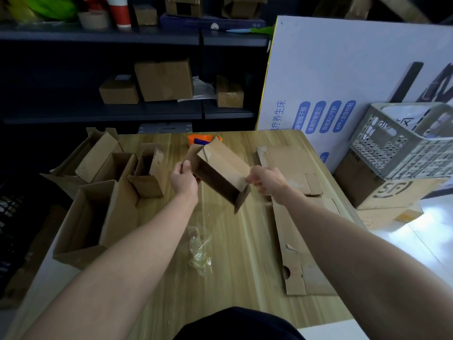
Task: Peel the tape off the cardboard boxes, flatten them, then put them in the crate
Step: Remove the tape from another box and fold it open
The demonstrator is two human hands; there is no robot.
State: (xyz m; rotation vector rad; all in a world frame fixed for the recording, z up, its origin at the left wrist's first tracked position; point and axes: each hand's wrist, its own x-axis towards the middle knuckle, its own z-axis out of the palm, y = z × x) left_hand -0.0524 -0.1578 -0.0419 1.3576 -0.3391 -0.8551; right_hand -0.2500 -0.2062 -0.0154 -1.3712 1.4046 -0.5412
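Note:
I hold a small open cardboard box (220, 171) tilted above the middle of the wooden table (235, 256), its open side toward me. My left hand (183, 179) grips its left end. My right hand (266, 180) pinches its right edge. Several open boxes (98, 192) stand at the table's left. Flattened cardboard (301, 244) lies along the right side, with another flat piece (286, 160) behind it. A clump of peeled clear tape (199, 251) lies on the table in front of me. The grey perforated crate (402, 143) sits at the right on a large box.
An orange tape dispenser (198, 139) rests at the table's far edge behind the held box. Dark shelves (147, 111) with more boxes stand beyond the table. A white printed board (343, 77) leans at the back right. A large printed box (382, 187) supports the crate.

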